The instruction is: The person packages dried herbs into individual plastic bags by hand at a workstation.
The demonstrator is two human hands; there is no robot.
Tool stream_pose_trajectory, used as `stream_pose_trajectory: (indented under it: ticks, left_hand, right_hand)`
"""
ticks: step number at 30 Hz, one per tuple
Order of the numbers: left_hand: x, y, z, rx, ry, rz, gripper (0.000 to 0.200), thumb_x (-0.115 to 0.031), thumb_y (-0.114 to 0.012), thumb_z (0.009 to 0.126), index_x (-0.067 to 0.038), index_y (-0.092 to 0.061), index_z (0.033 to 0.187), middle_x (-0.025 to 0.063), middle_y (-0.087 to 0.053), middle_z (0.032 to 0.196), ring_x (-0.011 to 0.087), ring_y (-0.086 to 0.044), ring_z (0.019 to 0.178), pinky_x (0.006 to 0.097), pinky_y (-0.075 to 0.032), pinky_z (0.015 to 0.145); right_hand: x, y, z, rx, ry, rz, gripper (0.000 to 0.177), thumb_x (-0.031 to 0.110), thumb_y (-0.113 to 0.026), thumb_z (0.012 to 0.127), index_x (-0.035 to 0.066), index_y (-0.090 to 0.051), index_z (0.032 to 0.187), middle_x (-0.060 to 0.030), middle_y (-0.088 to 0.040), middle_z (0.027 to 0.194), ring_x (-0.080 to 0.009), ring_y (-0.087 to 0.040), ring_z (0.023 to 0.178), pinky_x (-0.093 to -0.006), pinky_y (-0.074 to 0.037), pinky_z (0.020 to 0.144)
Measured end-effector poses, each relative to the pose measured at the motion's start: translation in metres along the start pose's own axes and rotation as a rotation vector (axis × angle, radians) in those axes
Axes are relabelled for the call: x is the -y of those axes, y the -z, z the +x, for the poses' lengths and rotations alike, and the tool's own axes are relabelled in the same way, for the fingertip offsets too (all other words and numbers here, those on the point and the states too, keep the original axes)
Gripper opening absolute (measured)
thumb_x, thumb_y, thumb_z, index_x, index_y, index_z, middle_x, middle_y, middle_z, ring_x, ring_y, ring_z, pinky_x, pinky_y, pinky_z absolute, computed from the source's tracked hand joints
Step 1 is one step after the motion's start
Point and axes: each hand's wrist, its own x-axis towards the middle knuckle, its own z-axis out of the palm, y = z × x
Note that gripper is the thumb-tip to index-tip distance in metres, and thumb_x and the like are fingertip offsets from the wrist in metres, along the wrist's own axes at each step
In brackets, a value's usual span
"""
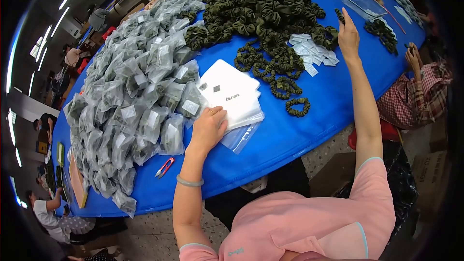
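Observation:
My left hand [209, 128] lies at the left edge of a stack of clear-and-white plastic bags [232, 92], its fingers bent and closed on that edge. Out to the right, my right hand [349, 38] is raised over the table with a dark green scrunchie [340, 17] at its fingers; it seems pinched there, though the grip is partly hidden. Close to that hand lie small pale paper labels [311, 50] and a big heap of dark green scrunchies [266, 5]. One single scrunchie [297, 107] rests apart, nearer to me.
A large mound of filled plastic bags [140, 77] covers the table's left side. Red-handled thread snips [165, 167] lie near the front edge of the blue table [270, 140]. At the back right stands a clear basket [361, 4]. A co-worker's hand [413, 58] is at the right.

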Motion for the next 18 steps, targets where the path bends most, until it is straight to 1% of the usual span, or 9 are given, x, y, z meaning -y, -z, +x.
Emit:
stream_pose_trajectory:
  ticks: [4, 5, 9, 11, 12, 14, 16, 17, 18]
  left_hand:
    - [0.006, -0.001, -0.005, 0.052, -0.008, -0.041, 0.023, -0.007, -0.067, 0.077, -0.004, -0.068, 0.099, 0.0095, -0.067, 0.118, 0.0259, -0.061, 0.104, 0.0334, -0.053, 0.084]
    - [0.008, -0.001, -0.006, 0.047, -0.002, -0.036, 0.023, -0.007, -0.067, 0.077, -0.004, -0.068, 0.099, 0.0095, -0.067, 0.118, 0.0259, -0.061, 0.104, 0.0334, -0.053, 0.084]
    - [0.018, -0.001, -0.007, 0.093, -0.039, -0.033, 0.022, -0.005, -0.065, 0.076, -0.003, -0.067, 0.098, 0.0084, -0.066, 0.122, 0.0250, -0.061, 0.105, 0.0334, -0.053, 0.083]
    - [0.022, -0.005, -0.007, 0.066, -0.081, 0.046, 0.016, -0.003, -0.064, 0.076, -0.003, -0.067, 0.091, 0.0060, -0.068, 0.115, 0.0242, -0.062, 0.099, 0.0331, -0.054, 0.079]
    - [0.026, -0.008, -0.007, 0.055, -0.046, 0.065, 0.016, -0.003, -0.064, 0.076, -0.003, -0.067, 0.091, 0.0060, -0.068, 0.115, 0.0242, -0.062, 0.099, 0.0331, -0.054, 0.079]
    - [0.032, -0.018, -0.009, -0.049, -0.121, 0.139, 0.007, -0.003, -0.063, 0.077, -0.003, -0.065, 0.083, 0.0039, -0.069, 0.103, 0.0236, -0.062, 0.091, 0.0325, -0.054, 0.075]
    - [0.033, -0.023, -0.006, -0.121, -0.118, 0.128, 0.001, -0.005, -0.063, 0.077, -0.005, -0.063, 0.077, 0.0040, -0.067, 0.091, 0.0224, -0.061, 0.085, 0.0333, -0.054, 0.071]
    - [0.027, -0.021, -0.006, -0.120, -0.112, 0.129, 0.001, -0.005, -0.063, 0.077, -0.005, -0.063, 0.077, 0.0040, -0.067, 0.091, 0.0224, -0.061, 0.085, 0.0333, -0.054, 0.071]
    - [0.022, -0.019, -0.006, -0.126, -0.049, 0.135, 0.001, -0.006, -0.064, 0.077, -0.005, -0.063, 0.076, 0.0058, -0.067, 0.088, 0.0230, -0.061, 0.082, 0.0339, -0.053, 0.069]
  right_hand:
    - [-0.033, -0.053, -0.027, 0.349, 0.324, -0.198, 0.052, 0.021, -0.057, 0.091, 0.012, -0.048, 0.142, -0.0157, -0.064, 0.125, -0.0402, -0.063, 0.106, -0.0453, -0.050, 0.088]
    - [-0.041, -0.061, -0.030, 0.348, 0.330, -0.192, 0.052, 0.021, -0.057, 0.091, 0.012, -0.048, 0.142, -0.0157, -0.064, 0.125, -0.0402, -0.063, 0.106, -0.0453, -0.050, 0.088]
    - [-0.068, -0.086, -0.050, 0.325, 0.268, -0.154, 0.049, 0.022, -0.055, 0.092, 0.010, -0.049, 0.139, -0.0172, -0.062, 0.128, -0.0418, -0.059, 0.111, -0.0464, -0.048, 0.091]
    - [-0.034, -0.059, -0.039, 0.526, 0.032, -0.202, 0.048, 0.021, -0.054, 0.093, 0.007, -0.049, 0.138, -0.0181, -0.064, 0.123, -0.0426, -0.061, 0.106, -0.0472, -0.049, 0.088]
    - [-0.020, -0.052, -0.038, 0.540, 0.058, -0.173, 0.048, 0.021, -0.054, 0.093, 0.007, -0.049, 0.138, -0.0181, -0.064, 0.123, -0.0426, -0.061, 0.106, -0.0472, -0.049, 0.088]
    - [-0.006, -0.046, -0.037, 0.507, -0.012, -0.289, 0.045, 0.021, -0.054, 0.093, 0.005, -0.051, 0.135, -0.0180, -0.066, 0.118, -0.0430, -0.062, 0.101, -0.0471, -0.050, 0.084]
    - [-0.009, -0.043, -0.029, 0.356, -0.112, -0.231, 0.040, 0.018, -0.052, 0.094, 0.004, -0.055, 0.131, -0.0157, -0.069, 0.111, -0.0360, -0.066, 0.091, -0.0417, -0.051, 0.079]
    - [0.011, -0.027, -0.028, 0.361, -0.109, -0.228, 0.040, 0.018, -0.052, 0.094, 0.004, -0.055, 0.131, -0.0157, -0.069, 0.111, -0.0360, -0.066, 0.091, -0.0417, -0.051, 0.079]
    - [0.030, -0.011, -0.031, 0.298, -0.133, -0.003, 0.037, 0.016, -0.052, 0.095, 0.003, -0.057, 0.129, -0.0134, -0.070, 0.108, -0.0305, -0.066, 0.087, -0.0380, -0.051, 0.077]
